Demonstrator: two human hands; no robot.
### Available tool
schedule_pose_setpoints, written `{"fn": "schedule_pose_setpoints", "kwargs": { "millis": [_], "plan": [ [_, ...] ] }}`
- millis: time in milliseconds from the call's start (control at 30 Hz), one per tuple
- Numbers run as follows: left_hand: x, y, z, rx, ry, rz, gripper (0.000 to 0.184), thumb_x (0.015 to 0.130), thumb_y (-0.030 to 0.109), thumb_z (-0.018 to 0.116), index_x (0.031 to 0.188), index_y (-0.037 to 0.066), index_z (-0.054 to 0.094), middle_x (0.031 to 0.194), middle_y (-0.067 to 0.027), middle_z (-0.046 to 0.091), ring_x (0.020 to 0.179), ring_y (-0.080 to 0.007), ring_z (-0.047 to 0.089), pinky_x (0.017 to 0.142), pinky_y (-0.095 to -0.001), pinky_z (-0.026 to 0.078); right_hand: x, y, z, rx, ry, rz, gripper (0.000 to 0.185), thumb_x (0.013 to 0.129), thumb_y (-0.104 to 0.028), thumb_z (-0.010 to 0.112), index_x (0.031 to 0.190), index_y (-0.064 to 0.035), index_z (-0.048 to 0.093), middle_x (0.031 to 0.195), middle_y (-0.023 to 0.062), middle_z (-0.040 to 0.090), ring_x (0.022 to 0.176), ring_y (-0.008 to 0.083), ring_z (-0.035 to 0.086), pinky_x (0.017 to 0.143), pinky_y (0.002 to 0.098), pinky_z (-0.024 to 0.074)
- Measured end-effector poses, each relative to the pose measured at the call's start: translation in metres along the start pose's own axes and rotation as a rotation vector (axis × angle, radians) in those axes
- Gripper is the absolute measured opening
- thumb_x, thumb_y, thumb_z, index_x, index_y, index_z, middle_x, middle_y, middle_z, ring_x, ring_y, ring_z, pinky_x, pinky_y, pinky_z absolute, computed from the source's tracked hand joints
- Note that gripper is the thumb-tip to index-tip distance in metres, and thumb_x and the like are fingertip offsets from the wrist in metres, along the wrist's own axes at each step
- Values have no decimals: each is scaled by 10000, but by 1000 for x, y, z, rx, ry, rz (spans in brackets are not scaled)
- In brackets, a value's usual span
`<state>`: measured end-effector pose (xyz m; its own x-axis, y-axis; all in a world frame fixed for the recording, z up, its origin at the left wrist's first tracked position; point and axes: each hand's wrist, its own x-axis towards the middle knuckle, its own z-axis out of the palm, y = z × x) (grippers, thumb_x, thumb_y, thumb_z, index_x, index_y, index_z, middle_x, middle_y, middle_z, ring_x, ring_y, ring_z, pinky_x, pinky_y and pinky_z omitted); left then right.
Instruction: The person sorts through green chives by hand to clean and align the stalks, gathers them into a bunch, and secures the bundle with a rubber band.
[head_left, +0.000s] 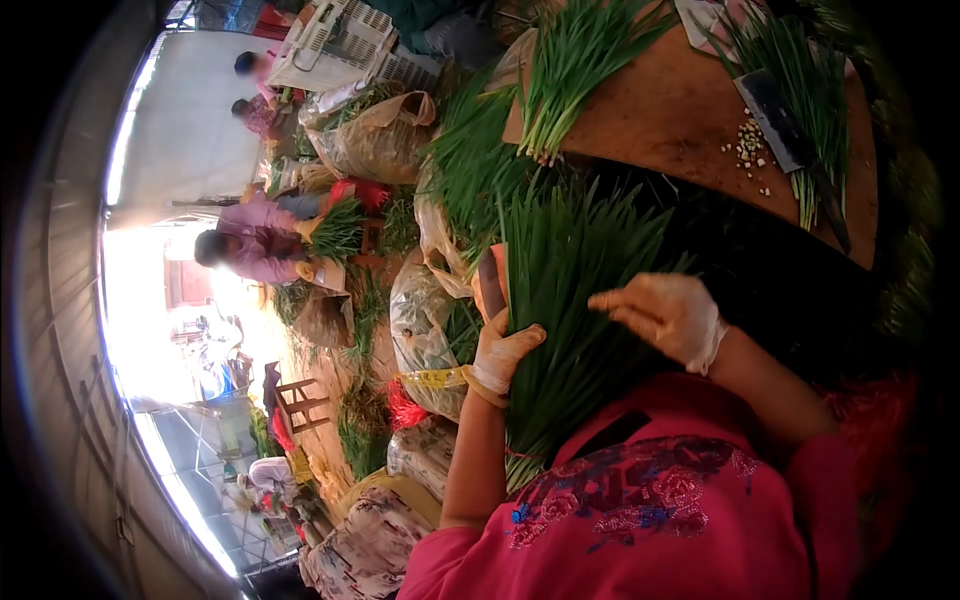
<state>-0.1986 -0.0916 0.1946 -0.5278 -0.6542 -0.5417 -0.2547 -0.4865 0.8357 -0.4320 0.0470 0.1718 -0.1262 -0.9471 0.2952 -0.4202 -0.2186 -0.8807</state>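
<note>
A large bunch of green chives (pixel 570 270) lies across my lap, its leaf ends pointing up in the view. My left hand (pixel 507 352), in a pale thin glove, is closed on the bunch's left side, thumb over the leaves. Beside that hand shows a dark strip with orange edges (pixel 490 284); I cannot tell what it is. Over the right side of the leaves hovers my right hand (pixel 665 315), also gloved, its fingers loosely stretched out and holding nothing visible. A red tie (pixel 522 456) shows low on the bunch.
On a brown board (pixel 660 100) lie chives (pixel 580 75), a cleaver (pixel 775 120) over more chives, and small white cut pieces (pixel 748 148). Plastic bags of greens (pixel 425 310) stand at left. A person (pixel 262 235) sits farther off with greens, near a wooden stool (pixel 300 402).
</note>
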Motion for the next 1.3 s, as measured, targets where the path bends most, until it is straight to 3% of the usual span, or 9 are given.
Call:
{"fn": "schedule_pose_setpoints", "kwargs": {
  "millis": [67, 133, 200, 300, 500, 700, 800, 1200, 1300],
  "plan": [
    [-2, -1, 1, -17, -13, 10, 362, 795, 20, 608, 1148, -61, 610, 1046, -126, 674, 899, -203, 653, 824, -326, 531, 19, -3, -5, 64, 159, 10, 202, 864, -112, 649, 1055, -135, 710, 723, 59, 588, 680, 230, 623, 570, 359, 483],
    [-4, -1, 1, 13, 1, 20, 358, 794, 14, 613, 1143, -63, 612, 1033, -123, 677, 885, -201, 656, 817, -327, 534, 36, -1, -6, -68, 134, 26, 182, 901, -152, 618, 1059, -114, 698, 829, 77, 661, 749, 235, 653, 656, 340, 520],
    [-7, -1, 1, 19, 6, 28, 336, 807, 17, 623, 1135, -54, 620, 1018, -105, 679, 866, -181, 650, 801, -313, 532, 52, -4, -7, 53, -74, 288, 197, 911, -180, 605, 1077, -110, 686, 939, 96, 691, 842, 260, 668, 741, 339, 531],
    [-10, -2, 0, 3, 1, 35, 300, 837, 33, 640, 1129, -33, 633, 1002, -72, 681, 845, -140, 635, 779, -283, 525, 64, 26, 18, -111, 60, 30, 280, 898, -193, 621, 1171, -149, 661, 904, 85, 677, 730, 234, 650, 669, 312, 530],
    [-15, -2, -4, 2, -8, 50, 316, 839, 45, 646, 1146, -32, 632, 1014, -71, 680, 855, -138, 633, 789, -284, 521, 84, 6, 14, 74, -192, 397, 445, 896, -212, 638, 1325, -139, 544, 981, 146, 695, 882, 245, 680, 798, 335, 527],
    [-17, -5, -9, -36, -24, 69, 323, 836, 40, 649, 1151, -33, 631, 1024, -73, 680, 866, -139, 632, 795, -291, 523, 98, -10, 5, 314, -294, 627, 528, 837, -152, 654, 1350, -99, 540, 844, 105, 671, 683, 155, 630, 713, 307, 516],
    [-18, -5, -10, -40, -18, 75, 327, 834, 37, 651, 1152, -36, 629, 1022, -72, 679, 863, -137, 631, 795, -290, 523, 103, -14, -1, 237, -420, 607, 540, 824, -144, 641, 1350, -81, 536, 827, 110, 681, 681, 161, 650, 709, 303, 517],
    [-19, -8, -15, 6, 10, 78, 357, 786, 14, 611, 1136, -55, 619, 1016, -94, 677, 855, -167, 637, 801, -301, 517, 106, -12, 14, 5, -452, 459, 436, 867, -209, 618, 1277, -69, 566, 860, 113, 712, 817, 167, 705, 709, 296, 552],
    [-19, -9, -18, -6, 3, 76, 332, 797, 20, 628, 1122, -48, 630, 1001, -78, 676, 846, -147, 627, 791, -289, 515, 104, -8, 19, 50, -409, 416, 406, 809, -196, 681, 1188, -62, 621, 791, 108, 697, 733, 194, 687, 712, 311, 531]
  ]
}}
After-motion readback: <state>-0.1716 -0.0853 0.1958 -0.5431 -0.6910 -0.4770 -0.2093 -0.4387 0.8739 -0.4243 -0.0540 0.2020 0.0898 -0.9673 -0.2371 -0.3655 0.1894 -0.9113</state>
